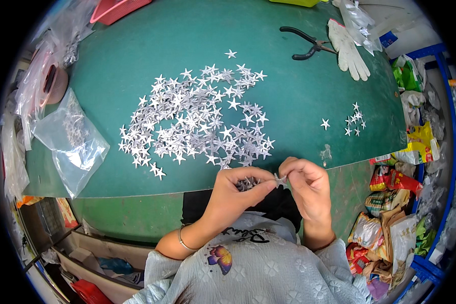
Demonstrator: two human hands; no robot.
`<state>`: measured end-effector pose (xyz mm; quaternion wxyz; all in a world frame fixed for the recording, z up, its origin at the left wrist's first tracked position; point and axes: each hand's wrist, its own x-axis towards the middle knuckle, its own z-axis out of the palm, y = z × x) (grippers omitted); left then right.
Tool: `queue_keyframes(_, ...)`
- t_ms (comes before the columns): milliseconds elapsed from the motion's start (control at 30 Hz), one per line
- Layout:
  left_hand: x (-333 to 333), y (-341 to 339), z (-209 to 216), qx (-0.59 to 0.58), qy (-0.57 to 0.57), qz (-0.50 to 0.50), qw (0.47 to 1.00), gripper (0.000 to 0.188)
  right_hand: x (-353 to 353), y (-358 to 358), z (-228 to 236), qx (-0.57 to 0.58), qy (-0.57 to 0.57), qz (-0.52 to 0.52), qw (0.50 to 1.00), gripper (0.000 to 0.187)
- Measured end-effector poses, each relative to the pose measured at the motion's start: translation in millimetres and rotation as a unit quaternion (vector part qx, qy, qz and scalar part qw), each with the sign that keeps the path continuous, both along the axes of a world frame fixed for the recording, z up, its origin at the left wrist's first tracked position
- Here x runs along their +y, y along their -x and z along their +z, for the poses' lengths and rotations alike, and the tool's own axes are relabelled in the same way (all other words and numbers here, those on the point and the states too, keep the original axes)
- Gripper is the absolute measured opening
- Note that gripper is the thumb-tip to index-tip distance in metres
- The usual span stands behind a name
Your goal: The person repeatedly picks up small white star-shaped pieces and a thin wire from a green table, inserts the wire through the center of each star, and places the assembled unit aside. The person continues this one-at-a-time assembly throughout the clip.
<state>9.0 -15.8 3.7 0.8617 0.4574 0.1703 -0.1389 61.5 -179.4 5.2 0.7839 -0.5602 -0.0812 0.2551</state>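
Note:
Close to the table's near edge, my left hand [242, 191] is closed around several small silvery starfish pieces [248, 183] in its palm. Between its thumb and fingertips and those of my right hand [307, 188] is one single starfish piece [280, 180]. The right hand pinches that piece from the other side. Just beyond my hands spreads a large loose pile of the same metal starfish [195, 119]. A small group of starfish [355, 120] lies apart at the right, with one more beside it.
Pliers with black handles [309, 44] and a white glove [347, 50] lie at the far right of the green table [289, 101]. A clear bag of starfish [75, 139] lies at the left. A pink basket [117, 9] stands at the back; packets [385, 202] crowd the right side.

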Motion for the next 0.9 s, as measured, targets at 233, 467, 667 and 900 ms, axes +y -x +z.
queue_keyframes(233,-5.6,1.3,2.5,-0.057,-0.122,0.058,0.989,0.007,5.2,5.9,-1.2,-0.1,0.055,-0.033,0.993,0.01)
queue_keyframes(467,-2.6,5.6,-1.8,-0.009,-0.105,0.08,0.991,0.009,-2.8,-25.3,-7.8,-0.245,0.3,-0.09,0.917,0.004)
queue_keyframes(667,8.3,12.5,-10.3,0.011,-0.046,0.086,0.995,0.01,-7.2,-44.8,-18.6,-0.388,0.552,-0.113,0.729,0.011)
queue_keyframes(900,9.0,11.1,-10.5,0.024,-0.047,0.098,0.994,0.01,17.7,-35.5,-20.3,-0.463,0.485,-0.026,0.741,0.024)
